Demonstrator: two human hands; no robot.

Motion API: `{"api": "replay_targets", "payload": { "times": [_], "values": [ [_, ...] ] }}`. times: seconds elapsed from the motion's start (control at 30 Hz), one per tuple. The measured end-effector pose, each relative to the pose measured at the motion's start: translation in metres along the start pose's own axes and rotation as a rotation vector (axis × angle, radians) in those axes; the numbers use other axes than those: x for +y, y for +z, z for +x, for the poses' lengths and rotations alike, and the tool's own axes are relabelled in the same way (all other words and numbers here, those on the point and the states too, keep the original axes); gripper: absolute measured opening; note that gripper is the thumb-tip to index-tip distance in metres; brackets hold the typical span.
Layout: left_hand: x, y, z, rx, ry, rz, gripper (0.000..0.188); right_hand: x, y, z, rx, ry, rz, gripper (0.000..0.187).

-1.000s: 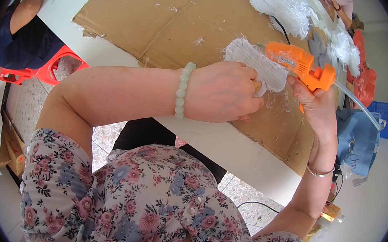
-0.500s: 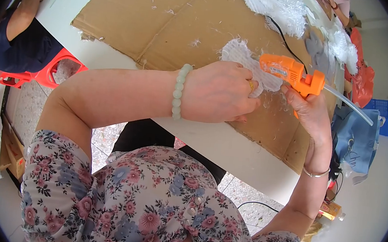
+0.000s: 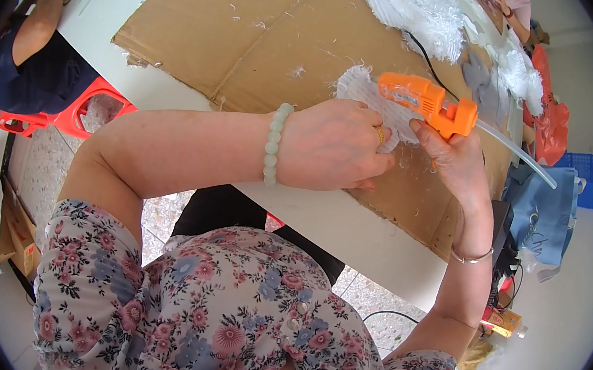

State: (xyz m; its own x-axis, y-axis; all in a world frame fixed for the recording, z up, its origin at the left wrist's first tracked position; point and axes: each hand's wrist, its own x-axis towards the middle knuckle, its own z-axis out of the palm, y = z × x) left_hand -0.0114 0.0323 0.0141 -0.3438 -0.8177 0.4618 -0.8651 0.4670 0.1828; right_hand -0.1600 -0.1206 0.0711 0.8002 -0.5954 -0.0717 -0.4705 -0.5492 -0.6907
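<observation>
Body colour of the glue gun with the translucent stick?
Orange plastic glue gun, seen best in the head view.

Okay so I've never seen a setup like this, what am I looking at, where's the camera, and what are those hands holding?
There's no robot here: these are a person's own bare hands, seen from a wide fisheye camera worn on the head and looking down. That lens bends straight edges near the rim. The right hand holds an orange glue gun with a clear stick poking out of its back. The left hand is at a white textured piece, though its fingertips are partly hidden. Under them, brown cardboard covers part of a white table, with fluffy white material toward the far side. Another person's arm shows at upper left.
</observation>
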Motion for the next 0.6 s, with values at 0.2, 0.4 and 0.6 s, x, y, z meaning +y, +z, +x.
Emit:
{"api": "replay_targets", "payload": {
  "times": [0.2,0.4,0.6],
  "values": [
    [0.000,0.000,-0.001,-0.048,-0.030,-0.041,0.036,0.003,-0.002,-0.005,-0.056,-0.013,-0.002,0.023],
    [-0.003,0.005,-0.002,0.079,0.032,0.036,0.026,0.000,-0.011,-0.012,0.017,0.003,0.152,0.020],
    [-0.005,0.006,-0.002,0.093,0.033,0.034,0.025,0.014,-0.010,-0.011,0.039,0.018,-0.001,0.023]
  ]
}}
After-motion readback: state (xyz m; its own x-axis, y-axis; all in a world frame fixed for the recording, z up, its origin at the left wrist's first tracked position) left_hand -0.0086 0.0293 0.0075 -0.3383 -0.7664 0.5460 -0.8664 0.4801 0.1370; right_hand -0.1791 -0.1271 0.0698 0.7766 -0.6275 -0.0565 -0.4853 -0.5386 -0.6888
